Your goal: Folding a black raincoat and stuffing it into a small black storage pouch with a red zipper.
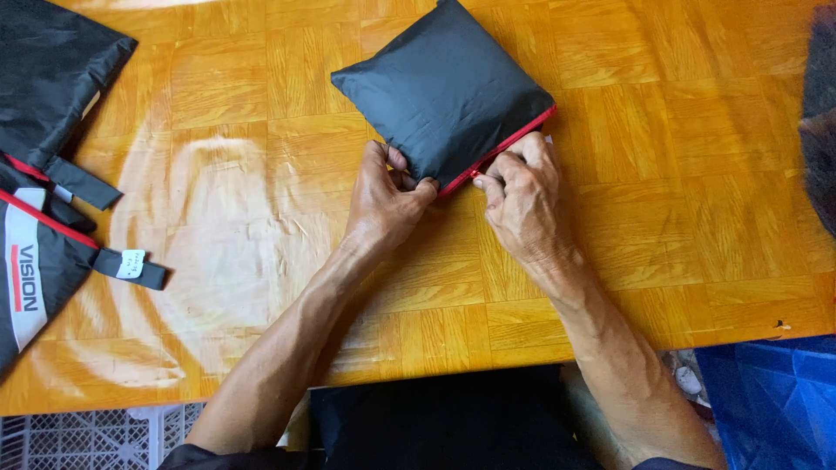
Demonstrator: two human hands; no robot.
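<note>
1. Head view looks straight down on a wooden parquet worktop (261, 113), orange-brown, with a pale glare patch left of centre.
2. Black fabric pouch (442, 87) lies flat on the worktop, upper centre, turned diamond-wise. It looks stuffed and puffy.
3. Red zipper (505, 146) runs along the pouch's lower right edge, from near the left thumb up to the right corner.
4. Left hand (383, 204): grip closed, pinching the pouch's bottom corner at the zipper's lower end, thumb on top of the fabric.
5. Right hand (522, 196): grip closed on the zipper edge just right of the left hand; fingertips curled over the red line. Something small and pale sits between thumb and forefinger, too small to tell if it is the slider pull.
6. Both hands are near each other, almost touching, at the pouch's near edge. Forearms come in from the bottom of frame.
7. Far left: more black fabric items (43, 78) with red trim, straps and white tags, well apart from the hands.
8. Right edge: dark grey fuzzy thing (820, 130), partly cut off, cannot identify.
9. Below the worktop edge: blue plastic object (771, 400) bottom right, white lattice crate (78, 439) bottom left.
</note>
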